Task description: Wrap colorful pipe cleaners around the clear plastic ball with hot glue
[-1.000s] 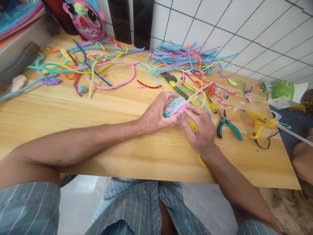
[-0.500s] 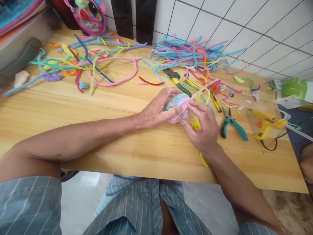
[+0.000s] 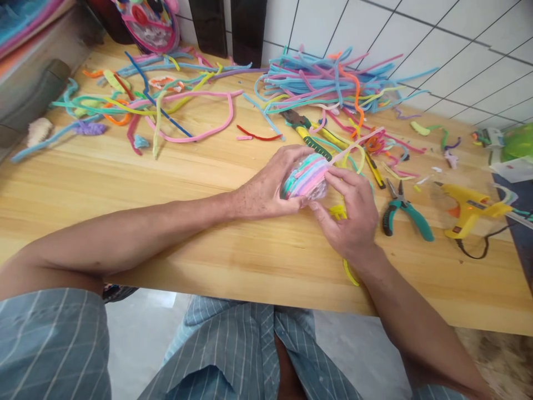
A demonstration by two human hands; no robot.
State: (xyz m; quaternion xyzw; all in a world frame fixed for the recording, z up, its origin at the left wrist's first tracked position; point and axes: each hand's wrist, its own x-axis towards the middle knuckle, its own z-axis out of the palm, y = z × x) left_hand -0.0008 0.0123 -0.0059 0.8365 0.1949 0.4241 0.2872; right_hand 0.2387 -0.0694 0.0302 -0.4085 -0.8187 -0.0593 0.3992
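Over the wooden table, my left hand curls round a small ball wound from pastel pipe cleaners, gripping it from the left. My right hand presses fingers and thumb against the ball's right side. A loose pink pipe cleaner end runs from the ball up and to the right. A yellow pipe cleaner lies under my right wrist.
Piles of coloured pipe cleaners cover the far side. Green-handled pliers, a yellow glue gun with its cord and yellow-handled cutters lie to the right. A round colourful craft face leans at the back.
Both hands stay on the ball, which has turned slightly between them. The view has shifted a little, so the table's things sit higher and further right.
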